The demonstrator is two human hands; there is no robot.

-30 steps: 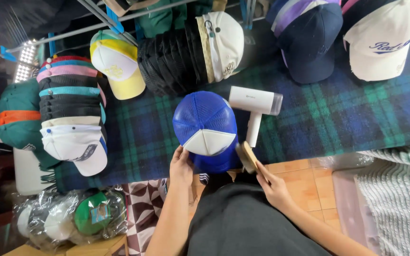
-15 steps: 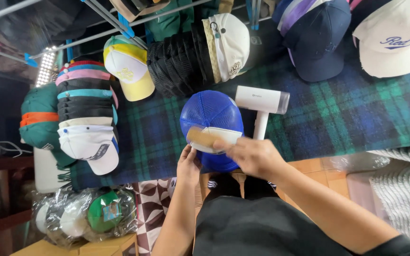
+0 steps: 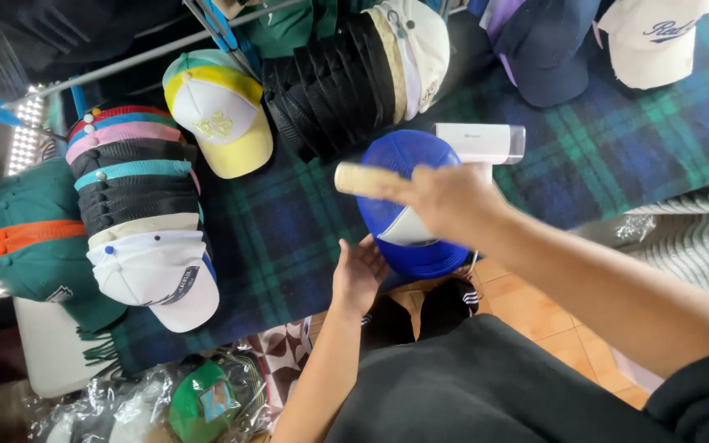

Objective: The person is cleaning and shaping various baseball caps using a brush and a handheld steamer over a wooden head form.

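Plaid blanket point(image 3: 289, 230) in blue and green is spread over the work surface, ringed by stacked caps. At its near edge a blue mesh cap point(image 3: 408, 205) with a white front panel is lying, brim toward the person. The cap's near left edge is steadied by the left hand point(image 3: 359, 275), fingers loosely curled against it. A tan wooden brush point(image 3: 367, 179) is gripped in the closed right hand point(image 3: 449, 201), held above the cap's crown. Behind the cap a white handheld steamer point(image 3: 482, 141) is seen.

Forearms: bare | left hand point(image 3: 360, 275): no glove | right hand point(image 3: 446, 199): no glove | right upper sleeve: black | lap garment: dark grey
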